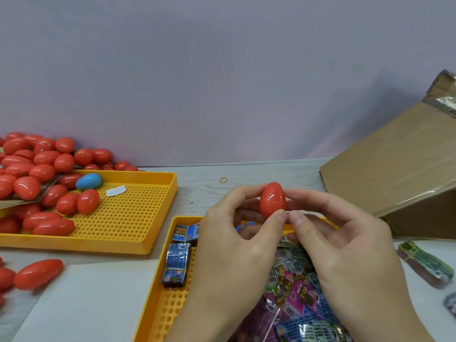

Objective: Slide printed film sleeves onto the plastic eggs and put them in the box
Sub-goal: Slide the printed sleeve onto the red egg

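Red plastic egg (273, 200) stands upright, pinched between left hand (230, 239) and right hand (341, 243); cardboard box (394, 169) at two o'clock.

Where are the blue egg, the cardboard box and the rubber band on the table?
blue egg (88, 181), head view, middle of its shell.
cardboard box (387, 164), head view, its sloping outer face.
rubber band (223, 180), head view, its loop.

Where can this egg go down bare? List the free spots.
Free: the right half of the far yellow tray beside the white slip; the table around the rubber band. Crowded: the near tray of film sleeves, the egg pile.
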`<move>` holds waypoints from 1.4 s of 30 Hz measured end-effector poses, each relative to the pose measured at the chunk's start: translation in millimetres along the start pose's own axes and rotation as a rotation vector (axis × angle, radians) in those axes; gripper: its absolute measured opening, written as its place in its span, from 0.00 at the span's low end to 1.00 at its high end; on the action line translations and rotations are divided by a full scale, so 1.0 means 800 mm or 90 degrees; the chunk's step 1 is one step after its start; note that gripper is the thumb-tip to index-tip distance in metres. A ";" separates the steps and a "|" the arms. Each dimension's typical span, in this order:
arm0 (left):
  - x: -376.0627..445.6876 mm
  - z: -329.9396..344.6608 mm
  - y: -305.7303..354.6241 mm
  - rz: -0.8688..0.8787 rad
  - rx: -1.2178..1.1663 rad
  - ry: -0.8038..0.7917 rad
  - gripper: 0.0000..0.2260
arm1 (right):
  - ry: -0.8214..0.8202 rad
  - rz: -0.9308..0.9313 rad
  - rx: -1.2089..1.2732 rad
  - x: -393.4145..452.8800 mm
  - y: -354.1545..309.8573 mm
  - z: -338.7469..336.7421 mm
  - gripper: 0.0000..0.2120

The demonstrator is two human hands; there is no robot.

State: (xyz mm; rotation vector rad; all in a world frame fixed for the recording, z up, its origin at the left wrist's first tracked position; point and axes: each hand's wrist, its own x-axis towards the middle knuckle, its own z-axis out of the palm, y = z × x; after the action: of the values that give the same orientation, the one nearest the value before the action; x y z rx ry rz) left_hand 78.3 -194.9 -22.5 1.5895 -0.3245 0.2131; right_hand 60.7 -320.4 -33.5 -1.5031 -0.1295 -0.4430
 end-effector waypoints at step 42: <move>0.020 -0.031 -0.008 -0.145 -0.366 0.281 0.06 | -0.043 -0.171 -0.434 -0.007 -0.010 0.003 0.07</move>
State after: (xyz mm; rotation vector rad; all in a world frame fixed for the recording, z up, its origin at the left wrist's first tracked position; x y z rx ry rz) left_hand 96.7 -170.9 -21.9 0.9654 0.1355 0.2596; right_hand 53.2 -317.3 -28.2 -2.1837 -0.2531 -0.6959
